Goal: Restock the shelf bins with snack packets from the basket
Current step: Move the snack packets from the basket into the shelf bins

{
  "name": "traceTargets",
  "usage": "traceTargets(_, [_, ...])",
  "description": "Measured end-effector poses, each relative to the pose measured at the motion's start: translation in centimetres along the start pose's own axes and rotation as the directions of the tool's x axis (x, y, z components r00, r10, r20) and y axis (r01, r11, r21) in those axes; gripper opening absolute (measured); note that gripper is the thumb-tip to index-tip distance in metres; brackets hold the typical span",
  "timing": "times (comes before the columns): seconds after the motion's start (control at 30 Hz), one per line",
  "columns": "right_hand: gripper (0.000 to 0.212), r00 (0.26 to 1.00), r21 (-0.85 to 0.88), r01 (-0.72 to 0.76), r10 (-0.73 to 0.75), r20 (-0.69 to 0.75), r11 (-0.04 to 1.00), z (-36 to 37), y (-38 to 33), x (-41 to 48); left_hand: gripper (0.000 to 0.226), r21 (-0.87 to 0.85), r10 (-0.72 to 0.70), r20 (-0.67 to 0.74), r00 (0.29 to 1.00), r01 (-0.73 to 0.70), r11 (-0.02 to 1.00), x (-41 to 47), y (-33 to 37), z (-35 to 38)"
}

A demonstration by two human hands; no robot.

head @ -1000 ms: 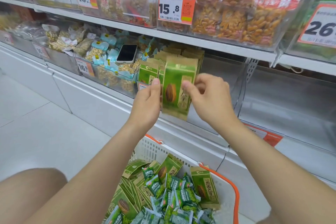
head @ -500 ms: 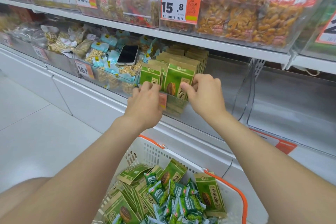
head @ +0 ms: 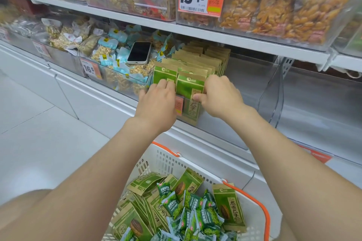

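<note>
A green and tan snack packet point(head: 191, 88) stands upright at the front of a clear shelf bin point(head: 242, 115), ahead of two rows of like packets point(head: 197, 58). My right hand point(head: 219, 98) pinches the packet's right edge, thumb in front. My left hand point(head: 158, 103) grips its left edge, fingers reaching over the bin's front wall. Below, a white basket point(head: 166, 160) with orange handles holds several more green and tan packets point(head: 229, 207) and small green sachets point(head: 188, 209).
A phone point(head: 139, 53) lies on blue-wrapped nut packs in the bin to the left. The right part of the clear bin and the bin beyond it point(head: 321, 107) show bare floors. An upper shelf point(head: 195, 33) carries bins of snacks with price tags.
Both hands have lowered the packet from in front of the bin down into it, behind the front wall. The view has shifted slightly closer.
</note>
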State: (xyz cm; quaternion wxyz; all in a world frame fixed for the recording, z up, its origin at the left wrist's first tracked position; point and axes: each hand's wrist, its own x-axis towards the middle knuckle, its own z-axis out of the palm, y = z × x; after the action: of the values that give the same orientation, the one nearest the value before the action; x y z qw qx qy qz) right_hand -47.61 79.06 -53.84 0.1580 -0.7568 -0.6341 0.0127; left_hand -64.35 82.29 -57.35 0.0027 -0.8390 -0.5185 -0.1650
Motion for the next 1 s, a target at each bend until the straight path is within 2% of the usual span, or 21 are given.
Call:
traceTargets(0.07, [0.041,0.999,0.017,0.003,-0.003,0.037,1.0,0.5,-0.3,-0.1,0.049,-0.074,0.006,-0.043,0.999,-0.009,0.997,0.0,0.0,0.1])
traceTargets(0.17, [0.033,1.0,-0.021,0.022,-0.022,0.009,1.0,0.6,-0.2,-0.5,0.087,-0.101,0.022,-0.052,0.998,-0.027,0.994,-0.2,0.0,0.1])
traceTargets(0.27, [0.03,0.997,-0.061,0.033,-0.037,-0.065,0.998,1.2,0.2,-0.9,0.097,-0.046,0.04,0.007,0.999,-0.039,0.998,-0.5,0.1,0.2])
traceTargets(0.33, [0.028,0.997,-0.028,0.067,-0.067,0.024,0.997,1.8,0.4,-1.3,0.094,-0.044,0.035,0.011,0.999,-0.035,0.998,-0.9,0.2,0.5])
traceTargets(0.4, [0.035,0.992,-0.004,0.097,-0.096,0.083,0.995,2.0,1.0,-1.7,0.076,-0.051,0.036,-0.081,0.996,-0.041,0.998,-1.5,0.5,0.9])
traceTargets(0.5, [0.029,0.989,-0.039,0.142,-0.143,-0.047,0.989,1.1,2.1,-3.1,0.036,-0.068,0.063,-0.221,0.973,-0.08,0.994,-2.3,1.2,1.5])
traceTargets(0.57, [0.021,0.974,-0.027,0.185,-0.186,-0.129,0.982,0.0,2.1,-4.9,0.024,-0.094,0.111,-0.129,0.985,-0.124,0.988,-2.8,1.6,2.2])
traceTargets(0.6, [0.023,0.972,0.019,0.214,-0.211,-0.105,0.977,-0.5,2.0,-6.1,0.018,-0.122,0.146,-0.037,0.989,-0.15,0.981,-3.1,1.9,2.7])
traceTargets(0.63, [0.024,0.969,0.056,0.247,-0.247,-0.014,0.967,-0.8,2.0,-7.4,0.012,-0.158,0.181,0.077,0.98,-0.168,0.973,-3.6,2.3,3.3])
traceTargets(0.67, [0.025,0.949,0.063,0.279,-0.285,0.137,0.958,-0.6,2.2,-8.8,0.013,-0.184,0.22,0.192,0.956,-0.185,0.965,-4.2,2.8,3.9])
traceTargets(0.73, [0.024,0.826,0.018,0.335,-0.303,0.475,0.942,0.7,2.9,-11.6,0.024,-0.19,0.284,0.384,0.879,-0.225,0.956,-5.9,4.1,5.7])
traceTargets(0.8, [0.022,0.689,-0.043,0.356,-0.231,0.687,0.934,2.9,3.8,-14.0,0.022,-0.158,0.312,0.528,0.79,-0.27,0.95,-7.8,5.4,8.4])
traceTargets(0.9, [0.022,0.561,-0.174,0.404,-0.093,0.823,0.898,6.1,5.3,-16.6,0.02,-0.149,0.325,0.672,0.666,-0.309,0.94,-10.8,6.7,12.7])
traceTargets(1.0, [0.022,0.542,-0.218,0.397,-0.036,0.84,0.891,7.4,6.8,-18.2,0.016,-0.191,0.335,0.793,0.508,-0.315,0.93,-13.3,7.4,15.3])
